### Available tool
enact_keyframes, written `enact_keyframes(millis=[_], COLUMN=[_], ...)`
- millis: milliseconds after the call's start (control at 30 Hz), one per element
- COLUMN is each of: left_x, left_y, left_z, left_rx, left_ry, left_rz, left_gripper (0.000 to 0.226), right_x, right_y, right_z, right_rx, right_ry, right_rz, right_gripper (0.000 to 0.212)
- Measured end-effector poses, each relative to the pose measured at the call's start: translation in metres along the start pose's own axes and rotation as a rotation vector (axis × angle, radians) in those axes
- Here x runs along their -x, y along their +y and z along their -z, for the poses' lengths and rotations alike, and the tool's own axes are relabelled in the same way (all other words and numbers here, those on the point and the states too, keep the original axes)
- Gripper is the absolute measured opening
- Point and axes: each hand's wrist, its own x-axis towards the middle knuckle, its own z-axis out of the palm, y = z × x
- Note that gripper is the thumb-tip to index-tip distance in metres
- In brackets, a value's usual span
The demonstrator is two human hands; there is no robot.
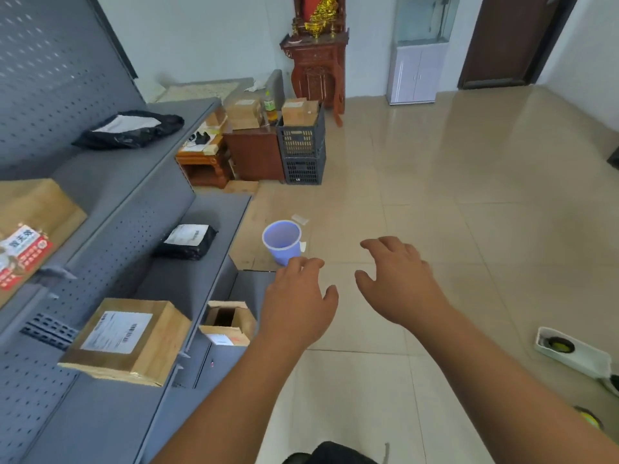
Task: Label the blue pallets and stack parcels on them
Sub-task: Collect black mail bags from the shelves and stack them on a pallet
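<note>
Both hands are reaching out over the tiled floor (469,212) with nothing in them. The left hand (298,303) is hovering with its grip spread and the fingers loosely bent. The right hand (398,283), at its three o'clock, is doing the same, with an empty and relaxed grip.

No blue pallets are showing anywhere in view, so where the stack belongs cannot be told from here. The parcels are sitting on the grey shelving (110,195). A labelled cardboard parcel (127,339) is lying at eight o'clock from the left hand, and a black bagged parcel (187,241) at ten o'clock. A small open-topped box (227,321) is standing just beside the left wrist, at nine o'clock.

The main risk is that neither hand is carrying a label. Stacking may therefore be starting on a pallet that is going unmarked. The cardboard parcel appears to be sitting close to the shelf lip, so a one-handed pull could be tipping it off. The lilac bucket (283,241), standing on the floor at twelve o'clock of the left hand, could be getting kicked by someone walking with a load blocking the view.
</note>
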Motion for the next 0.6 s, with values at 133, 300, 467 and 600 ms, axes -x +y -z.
enact_keyframes(millis=[133, 300, 467, 600], left_x=[-0.059, -0.142, -0.226, -0.283], left_y=[-0.025, -0.061, -0.091, -0.115], left_z=[0.003, 0.005, 0.015, 0.02], left_rx=[-0.02, -0.008, 0.012, -0.004], left_ry=[0.033, 0.042, 0.041, 0.041], left_rz=[0.082, 0.094, 0.085, 0.092], left_gripper=[0.047, 0.049, 0.048, 0.049], right_x=[-0.067, -0.153, -0.232, -0.288], right_y=[-0.014, -0.033, -0.05, -0.064], right_z=[-0.015, -0.034, -0.044, -0.055], right_rx=[-0.003, 0.024, 0.029, 0.017], right_ry=[-0.051, -0.067, -0.086, -0.091], right_rz=[0.06, 0.089, 0.048, 0.034], right_gripper=[0.057, 0.056, 0.056, 0.056])
